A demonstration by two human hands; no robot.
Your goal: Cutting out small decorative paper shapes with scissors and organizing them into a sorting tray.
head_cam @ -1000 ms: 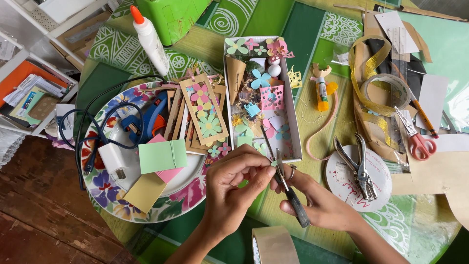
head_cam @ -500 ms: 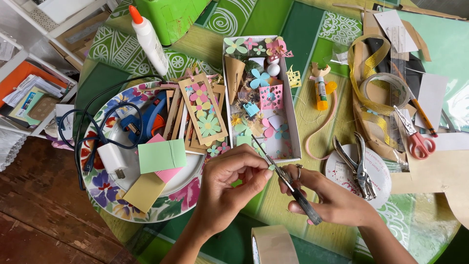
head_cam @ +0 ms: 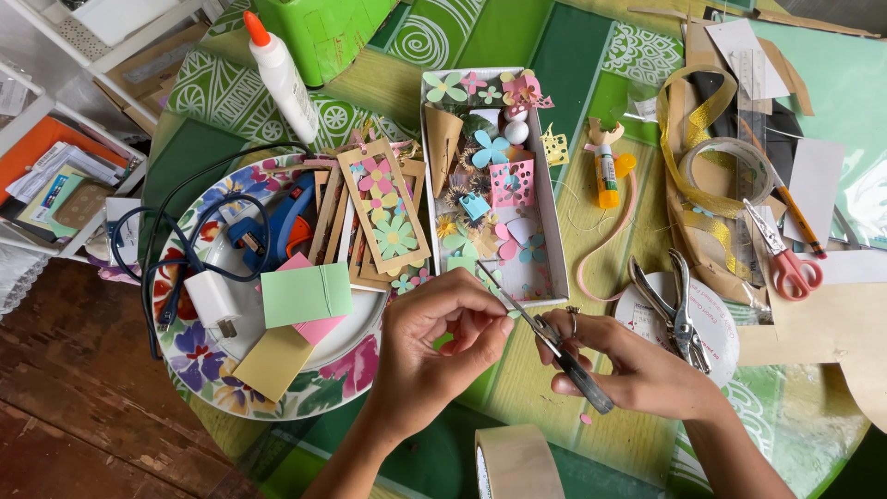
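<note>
My right hand (head_cam: 637,370) grips small scissors (head_cam: 584,381) with dark handles. Their thin blades point up and to the left, towards the white box. My left hand (head_cam: 430,346) has thumb and forefinger pinched together right at the blades, on a tiny piece of paper that the fingers mostly hide. Both hands hover over the green patterned tablecloth (head_cam: 554,83), just below the white box (head_cam: 547,217) of paper flowers.
A floral plate (head_cam: 346,374) at left holds a blue glue gun (head_cam: 277,226), a white charger (head_cam: 214,300) with its cable, coloured cards and flower strips. Around it lie a glue bottle (head_cam: 282,79), a glue stick (head_cam: 605,171), a punch plier (head_cam: 679,314), red scissors (head_cam: 785,259) and a tape roll (head_cam: 517,462).
The scissors have tilted over, their tip swinging left towards my left fingertips. My right hand has shifted a little right. My left hand has barely moved.
</note>
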